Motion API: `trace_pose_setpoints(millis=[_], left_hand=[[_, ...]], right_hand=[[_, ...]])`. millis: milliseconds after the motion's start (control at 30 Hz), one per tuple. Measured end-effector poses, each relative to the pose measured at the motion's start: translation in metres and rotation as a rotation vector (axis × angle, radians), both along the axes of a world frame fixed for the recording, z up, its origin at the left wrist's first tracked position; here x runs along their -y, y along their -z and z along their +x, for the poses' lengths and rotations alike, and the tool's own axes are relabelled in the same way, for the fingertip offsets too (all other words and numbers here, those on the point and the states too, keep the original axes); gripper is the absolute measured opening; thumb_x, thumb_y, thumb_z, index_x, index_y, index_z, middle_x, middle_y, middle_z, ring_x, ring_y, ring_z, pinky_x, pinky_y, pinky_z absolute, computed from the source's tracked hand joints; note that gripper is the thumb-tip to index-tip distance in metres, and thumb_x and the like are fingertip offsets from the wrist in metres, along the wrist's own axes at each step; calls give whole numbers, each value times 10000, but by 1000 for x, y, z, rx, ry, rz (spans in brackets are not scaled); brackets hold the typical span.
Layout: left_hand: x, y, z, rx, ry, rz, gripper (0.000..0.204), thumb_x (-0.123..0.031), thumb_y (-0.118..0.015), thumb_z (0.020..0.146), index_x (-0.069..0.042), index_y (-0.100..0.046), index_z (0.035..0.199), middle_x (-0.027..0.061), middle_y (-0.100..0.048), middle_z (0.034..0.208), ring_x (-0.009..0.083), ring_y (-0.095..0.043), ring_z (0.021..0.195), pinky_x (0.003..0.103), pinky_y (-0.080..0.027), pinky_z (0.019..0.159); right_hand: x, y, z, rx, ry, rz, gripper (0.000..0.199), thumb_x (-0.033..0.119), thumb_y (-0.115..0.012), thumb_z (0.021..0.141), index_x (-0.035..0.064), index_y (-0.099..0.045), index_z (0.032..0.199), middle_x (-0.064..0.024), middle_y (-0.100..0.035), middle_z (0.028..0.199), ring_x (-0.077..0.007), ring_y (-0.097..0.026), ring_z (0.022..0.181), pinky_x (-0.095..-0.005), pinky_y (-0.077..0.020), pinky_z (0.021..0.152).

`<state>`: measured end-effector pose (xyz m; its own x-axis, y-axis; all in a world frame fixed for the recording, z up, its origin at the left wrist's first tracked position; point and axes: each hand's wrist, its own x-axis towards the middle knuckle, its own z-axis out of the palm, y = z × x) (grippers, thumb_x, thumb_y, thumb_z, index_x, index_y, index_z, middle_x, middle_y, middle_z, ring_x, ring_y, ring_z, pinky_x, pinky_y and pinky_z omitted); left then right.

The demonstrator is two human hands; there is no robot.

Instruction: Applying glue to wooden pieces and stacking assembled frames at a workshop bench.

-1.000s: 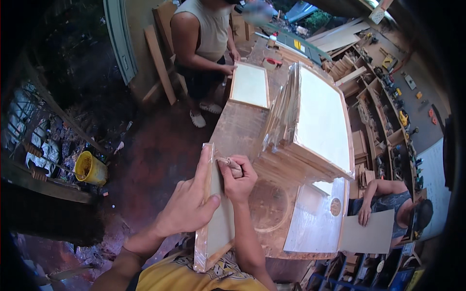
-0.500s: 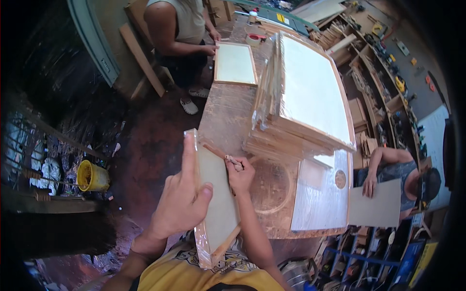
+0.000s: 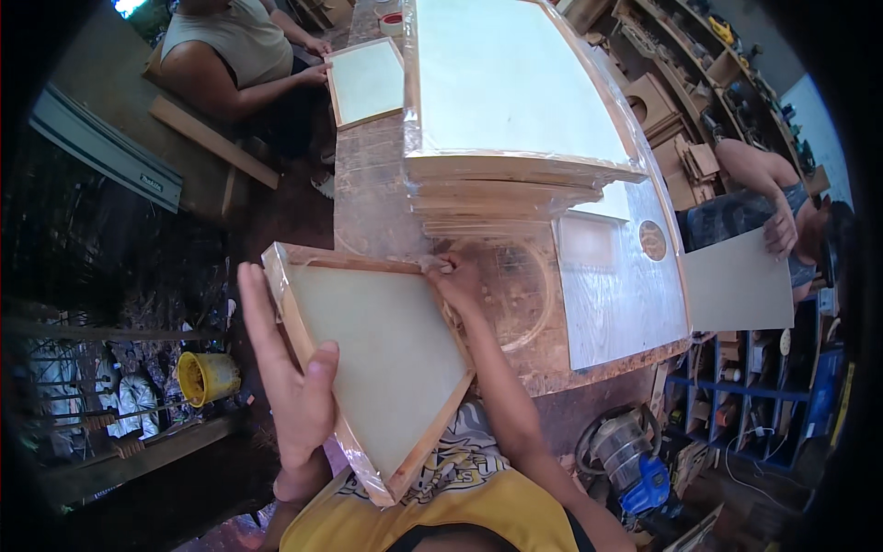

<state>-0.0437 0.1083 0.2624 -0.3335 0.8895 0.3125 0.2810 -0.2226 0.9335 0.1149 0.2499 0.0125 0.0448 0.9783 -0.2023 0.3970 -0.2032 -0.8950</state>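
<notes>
A shallow wooden frame with a pale flat panel is tilted in front of me, its lower corner against my shirt. Clear plastic film shines along its rim. My left hand lies along the frame's left side, fingers stretched out straight and the thumb over the rim. At the far right corner, my right hand is closed on a crumpled bit of what looks like clear film; its fingertips are partly hidden. Beyond the frame stands a stack of similar film-wrapped panels.
The worn wooden workbench carries a white board with a round hole. A co-worker at far left holds a smaller framed panel; another at right holds a grey sheet. A yellow bucket and a blue-and-clear vacuum stand low.
The frame has turned so its panel faces up more fully. My left hand has moved from over the panel to its left outer side. My right hand has reached the far corner. The view has shifted.
</notes>
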Motion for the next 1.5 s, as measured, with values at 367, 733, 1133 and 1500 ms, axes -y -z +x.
trace_pose_setpoints(millis=[367, 733, 1133, 1500], left_hand=[[-14, -21, 20, 688, 3, -159, 637, -60, -570, 770, 34, -362, 1365, 179, -583, 1153, 244, -613, 1045, 345, -489, 942], [-21, -14, 28, 308, -107, -138, 720, -15, -602, 700, 99, -380, 1376, 174, -608, 1155, 195, -640, 970, 305, -500, 916], [-17, -1, 22, 386, -50, -164, 607, -58, -580, 783, 59, -434, 1361, 181, -592, 1197, 230, -602, 1050, 314, -460, 968], [-20, -7, 31, 351, -153, -135, 563, -47, -502, 786, 75, -433, 1332, 229, -584, 1200, 284, -620, 1066, 388, -507, 956]], right_hand=[[-8, 29, 5, 167, -233, 100, 268, 232, -696, 759, 41, -703, 947, -217, -685, 892, -346, -673, 851, -402, -525, 755], [-36, 36, 3, 157, -295, -152, 245, 145, -666, 633, -33, -679, 801, -226, -677, 803, -313, -682, 780, -376, -510, 703], [74, 34, 99, 187, -406, -248, 223, 171, -685, 647, -12, -695, 774, -270, -646, 785, -403, -663, 793, -431, -515, 716], [95, 3, 120, 245, -865, 15, 263, 114, -593, 724, -20, -692, 927, -282, -632, 973, -420, -625, 914, -471, -494, 835]])
